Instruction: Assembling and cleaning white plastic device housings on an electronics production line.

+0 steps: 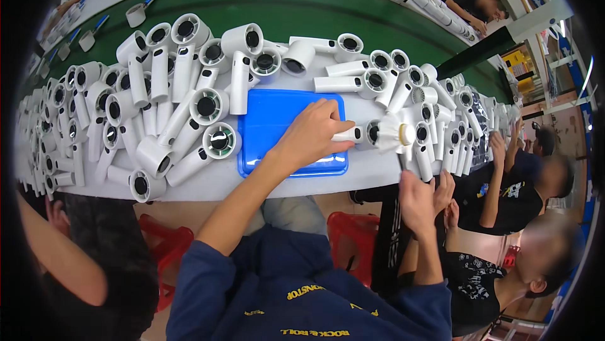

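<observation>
My left hand (315, 128) is closed around the handle of a white handheld fan (346, 136), above the right side of a blue plastic tray (258, 130). The fan's round head points right. Beside it is a white frilled piece (396, 132) with a yellowish centre; whether it touches the fan I cannot tell. My right hand (418, 201) is off the table's front edge, below the fans on the right. Its fingers look apart, with nothing seen in them, though another person's hand close by makes its outline unclear.
White handheld fans (208, 107) lie heaped left of the tray, with more fans (372, 80) behind it and to the right. A green belt (277, 10) runs behind, carrying small white parts with blue strips (135, 15). Co-workers sit on both sides; red stools (165, 246) stand below.
</observation>
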Tool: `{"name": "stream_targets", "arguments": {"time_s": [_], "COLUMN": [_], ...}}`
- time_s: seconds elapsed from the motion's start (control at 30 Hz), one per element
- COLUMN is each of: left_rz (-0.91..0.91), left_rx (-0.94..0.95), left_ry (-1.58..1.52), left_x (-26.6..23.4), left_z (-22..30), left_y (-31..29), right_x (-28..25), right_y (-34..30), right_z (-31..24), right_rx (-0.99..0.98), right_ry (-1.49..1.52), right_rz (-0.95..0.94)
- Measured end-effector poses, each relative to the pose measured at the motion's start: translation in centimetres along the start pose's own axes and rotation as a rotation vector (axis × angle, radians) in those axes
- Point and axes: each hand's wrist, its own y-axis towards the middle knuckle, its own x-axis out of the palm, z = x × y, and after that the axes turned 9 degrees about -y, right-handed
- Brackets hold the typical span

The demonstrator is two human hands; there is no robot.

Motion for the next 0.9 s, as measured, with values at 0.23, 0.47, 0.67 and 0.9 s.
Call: {"name": "stream_targets", "arguments": {"time_s": [0.23, 0.47, 0.67, 0.9], "left_rz": [-0.019, 0.000, 0.025, 0.022], "left_rx": [-0.031, -0.017, 0.012, 0.015], "left_ry": [-0.027, -0.017, -0.008, -0.017], "left_x": [0.2, 0.1, -0.1, 0.1], "left_z": [0.6, 0.6, -0.1, 0.2], "left_y": [0.0, 0.2, 0.1, -0.1], "right_x": [-5.1, -4.9, -5.0, -1.2], "right_y": [1.2, 1.8, 4.9, 4.2], "right_z": [-9.5, -5.0, -5.8, -4.3], "right_rx": [-0.065, 0.120, 0.188, 0.034], "right_ry": [0.169, 0.399, 0.272, 0.191], "right_rz": [-0.136, -0.135, -0.563, -0.450]}}
